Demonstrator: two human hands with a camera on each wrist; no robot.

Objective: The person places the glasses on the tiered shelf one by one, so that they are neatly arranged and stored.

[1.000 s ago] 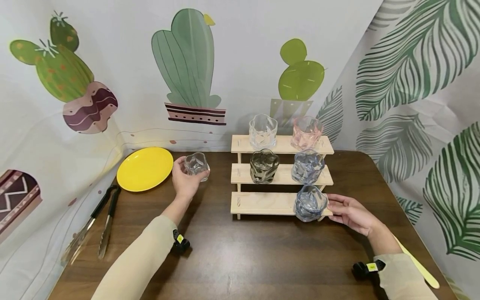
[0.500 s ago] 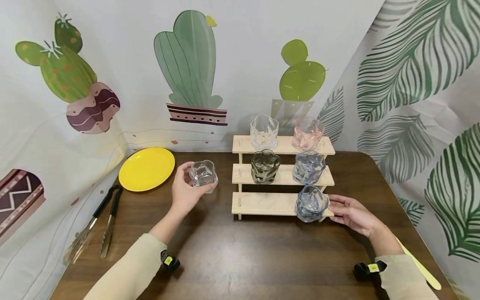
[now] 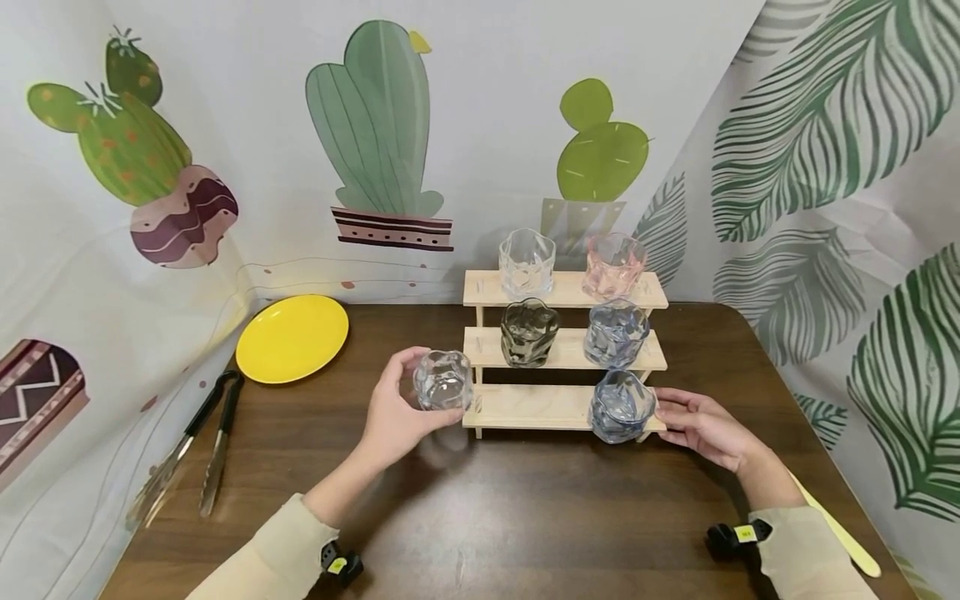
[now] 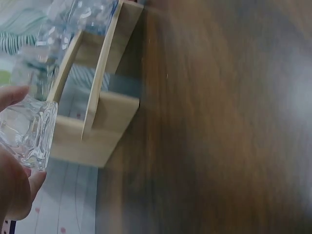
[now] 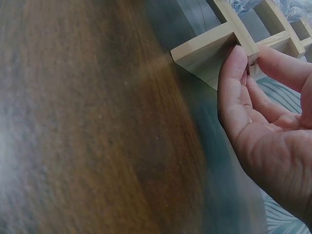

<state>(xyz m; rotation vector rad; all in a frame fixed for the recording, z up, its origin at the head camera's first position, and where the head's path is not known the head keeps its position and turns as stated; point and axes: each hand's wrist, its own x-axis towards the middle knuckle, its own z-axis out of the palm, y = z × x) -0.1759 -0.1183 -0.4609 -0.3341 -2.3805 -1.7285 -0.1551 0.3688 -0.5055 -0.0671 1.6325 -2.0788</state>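
My left hand [image 3: 401, 412] grips a clear, wavy-sided glass [image 3: 442, 381] between thumb and fingers, held just off the left end of a three-tier wooden rack [image 3: 532, 404]. In the left wrist view that glass [image 4: 29, 129] appears close to the rack's side. My right hand [image 3: 701, 427] pinches the right end of the bottom shelf; the right wrist view shows thumb and finger on the wooden board's end [image 5: 243, 41]. A blue glass [image 3: 621, 407] stands on the bottom shelf's right part. The middle tier bears a dark grey glass [image 3: 529, 333] and another blue glass [image 3: 617, 333].
On the top tier stand a clear glass [image 3: 527, 262] and a pink glass [image 3: 615, 265]. A yellow plate [image 3: 292, 338] lies at the back left, with black-handled tongs [image 3: 217, 442] in front of it. A pale yellow-green utensil [image 3: 843, 533] lies partly under the right forearm.
My left hand has carried the clear glass rightward and nearer to me, from beside the plate to the rack's left end. The right hand stays at the bottom shelf.
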